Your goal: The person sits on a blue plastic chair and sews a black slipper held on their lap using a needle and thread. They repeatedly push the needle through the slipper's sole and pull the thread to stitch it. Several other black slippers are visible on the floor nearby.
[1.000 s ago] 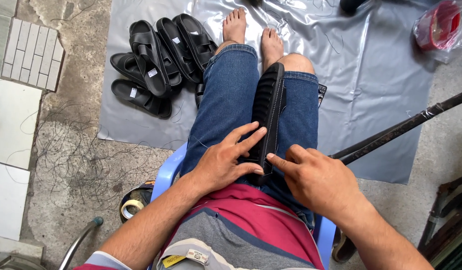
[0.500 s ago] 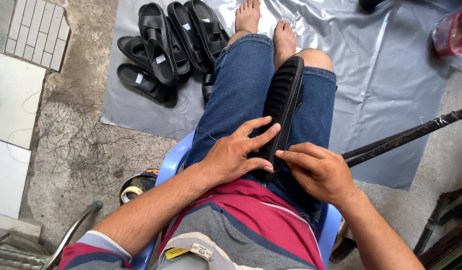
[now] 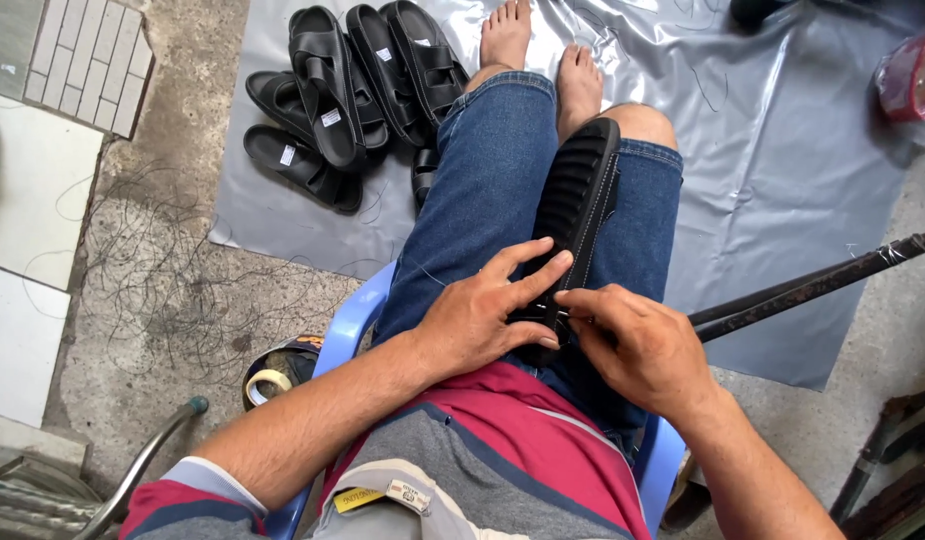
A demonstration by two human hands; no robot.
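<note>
- Compared with a second ago, the view has slid a little to the right and the black sandal (image 3: 574,215) sits more towards the middle of the picture; both hands have stayed at its near end, the left fingers now spread a touch further over the sole.
- That sandal lies sole-up along the person's right thigh, ribbed tread showing, heel end towards the waist, toe end at the knee.
- Left hand (image 3: 479,318) lies flat and open over the sandal's near end, fingers stretched across it and pressing it to the leg; it steadies rather than grips.
- Right hand (image 3: 643,347) is pinched at the sandal's near right edge, thumb and forefinger closed on something too small to make out, perhaps a thread or needle.
- Pale stitching runs along the sandal's right rim, so I judge the step in hand to be hand-sewing or finishing the sole edge near the heel.
- A next move would call for the left hand to keep the sandal from sliding while the right works along that edge.
- Beyond the sandal, up and left past the knee, a pile of black sandals (image 3: 352,95) lies on a grey plastic sheet (image 3: 782,150).
- To the sandal's right, a dark rod (image 3: 812,290) slants across the sheet.
- Below the thighs, a blue plastic chair (image 3: 347,325) shows.
</note>
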